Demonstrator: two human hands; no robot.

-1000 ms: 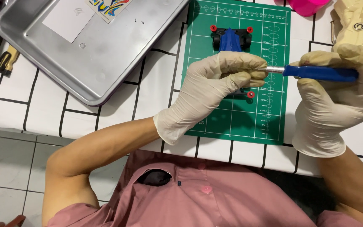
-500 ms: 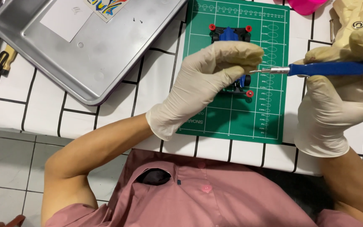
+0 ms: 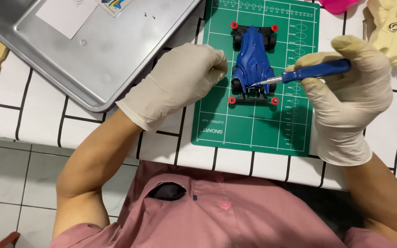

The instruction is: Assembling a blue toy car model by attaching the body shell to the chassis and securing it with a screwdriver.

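Note:
A small blue toy race car [image 3: 252, 64] with black wheels and red rollers stands on a green cutting mat [image 3: 253, 124]. My right hand [image 3: 350, 96], in a pale glove, grips a blue-handled screwdriver [image 3: 315, 71]; its metal tip touches the car's near end. My left hand [image 3: 180, 82], also gloved, rests just left of the car with its fingers curled by the car's side. Whether something small is pinched between those fingers is hidden.
A metal tray [image 3: 93, 50] with a paper sheet, a sticker sheet and tiny screws lies at the upper left. A cream plastic part [image 3: 394, 25] and a pink object [image 3: 338, 4] sit at the top right. The table is white with black grid lines.
My left hand has drawn back to the left, off the screwdriver tip, uncovering the car. The screwdriver tip has come down onto the car's near end.

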